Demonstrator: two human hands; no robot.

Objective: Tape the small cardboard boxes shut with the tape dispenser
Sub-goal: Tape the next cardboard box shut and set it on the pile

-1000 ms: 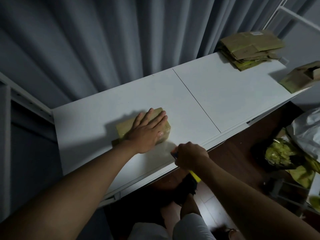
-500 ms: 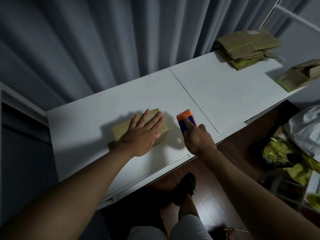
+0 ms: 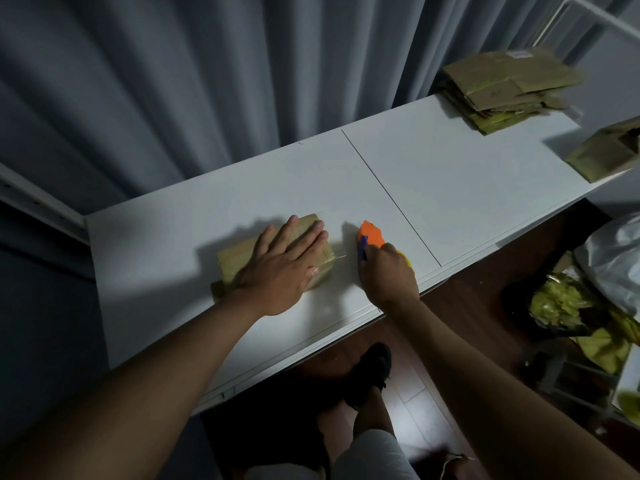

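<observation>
Box: we have the small cardboard box (image 3: pixel 273 258) lying flat on the left half of the table (image 3: pixel 450 188), near the front edge, its top flaps closed under our palm.
Left hand: our left hand (image 3: pixel 280 268) lies spread flat over the box top, fingers straight and a little fanned. We judge it is there to pin the flaps down and stop the box sliding when the tape is pulled across.
Tape: a thin pale strip seems to run off the right end of the box toward the dispenser; it is too faint to be sure.
Dispenser: the tape dispenser (image 3: pixel 371 237), orange with a blue part and a bit of yellow behind, sits just beside the box on its right, apart from it.
Right hand: our right hand (image 3: pixel 386 275) is curled round the dispenser's handle, the orange nose pointing away from us, which we read as readiness to lay or cut a strip.
Table: white, long, with a seam dividing it into two panels.
Far end: a stack of flattened cardboard (image 3: pixel 509 88) at the back right, and one more open box (image 3: pixel 606 154) at the right edge, likely waiting its turn.
Room: grey curtains (image 3: pixel 207 81) hang behind the table; a dark wood floor (image 3: pixel 467 323) shows below, with a white bag (image 3: pixel 613 258) and yellowish packing material (image 3: pixel 561 303) at the right. The light is dim.
</observation>
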